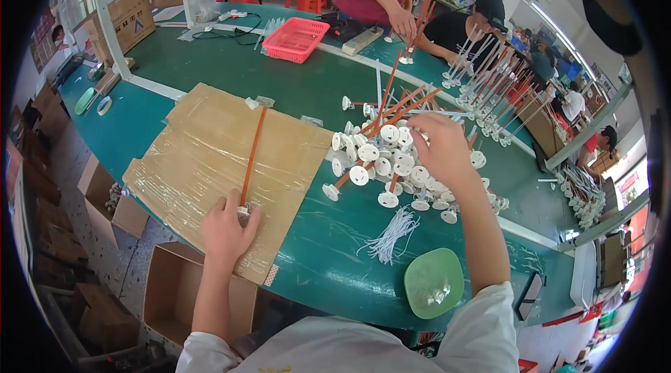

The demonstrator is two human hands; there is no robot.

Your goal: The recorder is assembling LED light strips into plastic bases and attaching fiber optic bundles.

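Observation:
On a flat sheet of brown cardboard [203, 135] lies a reddish-brown stick [253, 156] with a small pale fitting at its near end. My left hand [229, 230] is closed around that near end, and the fitting shows partly between thumb and fingers. To the right is a heap of white round disc-shaped bases [391, 163], several with brown or clear sticks attached. Over the heap's right side, my right hand [447, 146] has its fingers curled in among the pieces. Whatever is between its fingertips is hidden.
Near me are a bundle of white strings [391, 237] and a green bowl [434, 282]. A pink basket [296, 39] stands farther back. Upright sticks on white bases [489, 86] line the right side. Across the table, a person's hand [402, 22] is by more sticks.

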